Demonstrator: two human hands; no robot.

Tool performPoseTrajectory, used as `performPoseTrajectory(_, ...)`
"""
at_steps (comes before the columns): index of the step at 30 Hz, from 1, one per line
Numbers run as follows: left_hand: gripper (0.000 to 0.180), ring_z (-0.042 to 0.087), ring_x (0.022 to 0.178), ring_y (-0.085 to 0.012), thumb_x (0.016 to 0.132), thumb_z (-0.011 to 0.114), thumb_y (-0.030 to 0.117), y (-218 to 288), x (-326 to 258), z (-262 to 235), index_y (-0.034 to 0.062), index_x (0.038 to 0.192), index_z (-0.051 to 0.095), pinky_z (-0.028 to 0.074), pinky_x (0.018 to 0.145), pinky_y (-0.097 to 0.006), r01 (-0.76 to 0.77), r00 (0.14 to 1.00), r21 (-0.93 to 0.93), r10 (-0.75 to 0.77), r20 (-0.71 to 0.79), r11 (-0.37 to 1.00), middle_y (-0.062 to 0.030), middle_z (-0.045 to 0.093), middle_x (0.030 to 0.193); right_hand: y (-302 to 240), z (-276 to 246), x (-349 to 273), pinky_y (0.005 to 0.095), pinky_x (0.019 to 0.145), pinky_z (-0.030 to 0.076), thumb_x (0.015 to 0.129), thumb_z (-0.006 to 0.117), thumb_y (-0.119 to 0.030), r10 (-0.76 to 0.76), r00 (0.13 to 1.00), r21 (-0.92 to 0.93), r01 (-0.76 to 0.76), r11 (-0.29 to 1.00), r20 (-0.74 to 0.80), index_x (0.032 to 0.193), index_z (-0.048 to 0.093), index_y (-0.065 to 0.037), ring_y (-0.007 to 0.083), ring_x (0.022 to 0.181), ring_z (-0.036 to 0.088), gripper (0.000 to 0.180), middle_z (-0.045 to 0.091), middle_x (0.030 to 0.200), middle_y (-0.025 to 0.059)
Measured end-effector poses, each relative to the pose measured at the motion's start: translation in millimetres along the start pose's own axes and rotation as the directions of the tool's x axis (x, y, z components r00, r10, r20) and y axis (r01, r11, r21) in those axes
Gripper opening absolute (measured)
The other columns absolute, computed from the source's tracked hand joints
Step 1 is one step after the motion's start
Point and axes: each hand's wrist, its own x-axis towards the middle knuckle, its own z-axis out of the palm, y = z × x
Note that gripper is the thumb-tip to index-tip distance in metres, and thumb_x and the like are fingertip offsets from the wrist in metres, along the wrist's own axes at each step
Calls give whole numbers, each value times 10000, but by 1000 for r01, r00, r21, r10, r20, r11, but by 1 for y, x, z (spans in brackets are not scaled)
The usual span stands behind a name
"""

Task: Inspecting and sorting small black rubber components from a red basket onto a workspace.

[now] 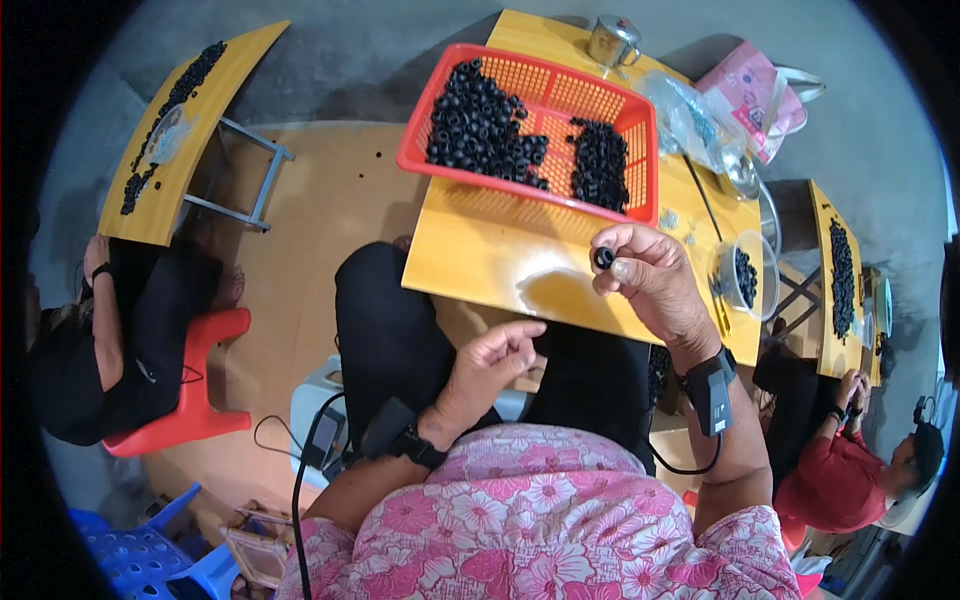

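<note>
My right hand [648, 275] is raised over the front of the yellow table. Its thumb and fingers pinch a small black ring [603, 258], hollow through the middle. Lower and to the left, over my lap, my left hand [490, 367] has its index finger stretched out and the thumb a little apart below it; nothing shows in it. A red plastic basket [545, 197] stands beyond my hands, with a big heap of black rings [475, 125] on its left and a smaller heap [600, 165] on its right.
A clear tub [768, 290] of black parts sits right of my right hand, beside a yellow-handled tool [720, 312]. Behind lie plastic bags [690, 115], a metal mug [613, 42] and a pink bag [745, 90]. Other people sit at tables on both sides.
</note>
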Motion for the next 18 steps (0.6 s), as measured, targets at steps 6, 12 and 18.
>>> performPoseTrajectory(6,430,491,823,-60,872,605,8,16,-5,18,22,1285,485,414,758,-195,-290,956,-59,291,14,955,4,529,908,47,12,-36,278,693,485,880,622,-144,110,988,289,-137,948,105,1110,585,21,119,693,551,285,604,829,40)
performPoseTrajectory(12,316,552,769,-99,765,656,-74,15,-7,26,14,1068,647,474,668,-216,-438,884,371,467,13,819,-46,545,872,89,23,-63,245,654,485,888,627,-198,201,961,477,-269,836,191,1131,583,4,86,696,549,319,617,839,32)
performPoseTrajectory(18,253,576,786,-120,762,650,-98,21,-15,36,2,994,655,500,671,-227,-454,867,466,497,35,760,-60,556,870,91,27,-74,245,665,520,908,605,-214,187,963,500,-260,826,192,1059,596,-7,75,655,547,256,587,798,8)
